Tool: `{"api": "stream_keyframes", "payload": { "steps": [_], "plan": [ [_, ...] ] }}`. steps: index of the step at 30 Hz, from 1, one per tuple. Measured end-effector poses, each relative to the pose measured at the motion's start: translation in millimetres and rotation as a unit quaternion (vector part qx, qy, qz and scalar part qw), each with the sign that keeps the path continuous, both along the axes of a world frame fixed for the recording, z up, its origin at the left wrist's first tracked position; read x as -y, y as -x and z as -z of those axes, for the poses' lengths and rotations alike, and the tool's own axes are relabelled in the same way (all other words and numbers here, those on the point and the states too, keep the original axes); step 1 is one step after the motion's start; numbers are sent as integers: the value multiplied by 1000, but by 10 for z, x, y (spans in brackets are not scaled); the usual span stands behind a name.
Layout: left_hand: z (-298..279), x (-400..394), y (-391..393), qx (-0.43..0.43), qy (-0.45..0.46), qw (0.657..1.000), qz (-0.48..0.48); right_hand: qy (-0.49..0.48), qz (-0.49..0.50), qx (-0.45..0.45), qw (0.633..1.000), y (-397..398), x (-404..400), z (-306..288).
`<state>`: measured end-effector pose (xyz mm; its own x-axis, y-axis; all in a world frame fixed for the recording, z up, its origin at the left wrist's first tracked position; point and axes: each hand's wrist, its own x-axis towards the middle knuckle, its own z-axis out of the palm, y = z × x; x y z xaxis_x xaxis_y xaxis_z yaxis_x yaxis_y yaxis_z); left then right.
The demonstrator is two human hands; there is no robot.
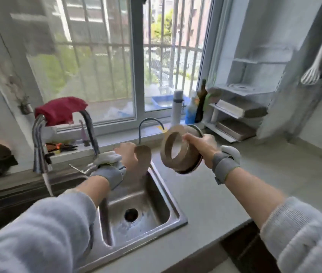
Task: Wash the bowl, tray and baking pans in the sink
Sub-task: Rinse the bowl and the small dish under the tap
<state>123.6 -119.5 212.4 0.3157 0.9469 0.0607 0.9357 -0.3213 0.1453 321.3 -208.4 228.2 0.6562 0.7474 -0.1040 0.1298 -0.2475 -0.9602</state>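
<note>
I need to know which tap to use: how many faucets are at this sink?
2: a large pull-down faucet left of the basin, draped with a red cloth, and a thin gooseneck faucet behind it by the windowsill.

Red cloth (60,110) over faucet (40,142); perhaps pliers (61,147).

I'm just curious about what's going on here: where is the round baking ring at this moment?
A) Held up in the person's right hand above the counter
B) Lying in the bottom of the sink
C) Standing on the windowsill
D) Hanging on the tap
A: the right hand grips the round baking ring in the air over the counter, while the sink basin holds no ring.
</note>
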Motion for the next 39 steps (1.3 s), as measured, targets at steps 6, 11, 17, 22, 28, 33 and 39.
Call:
{"api": "stream_keyframes", "payload": {
  "steps": [6,11,17,22,28,33,39],
  "plan": [
    [-543,222,-1703,139,-16,990,26,-38,84,11,996,-1656,394,-458],
    [-792,157,-2700,161,-52,979,111,-87,141,-58,985,-2760,401,-659],
    [-936,-253,-3440,170,-107,969,144,-169,178,-148,958,-3516,113,-702],
    [-1084,-607,-4002,225,-118,950,179,-209,213,-168,940,-4058,-180,-845],
    [-1195,-931,-4608,209,-135,951,184,-227,228,-219,921,-4549,-516,-1076],
    [-1195,-1052,-4963,175,-163,953,185,-232,202,-256,916,-5150,-1013,-978],
    [-1244,-1147,-5268,130,-214,961,116,-160,169,-259,937,-5605,-1380,-812]
  ]
}}
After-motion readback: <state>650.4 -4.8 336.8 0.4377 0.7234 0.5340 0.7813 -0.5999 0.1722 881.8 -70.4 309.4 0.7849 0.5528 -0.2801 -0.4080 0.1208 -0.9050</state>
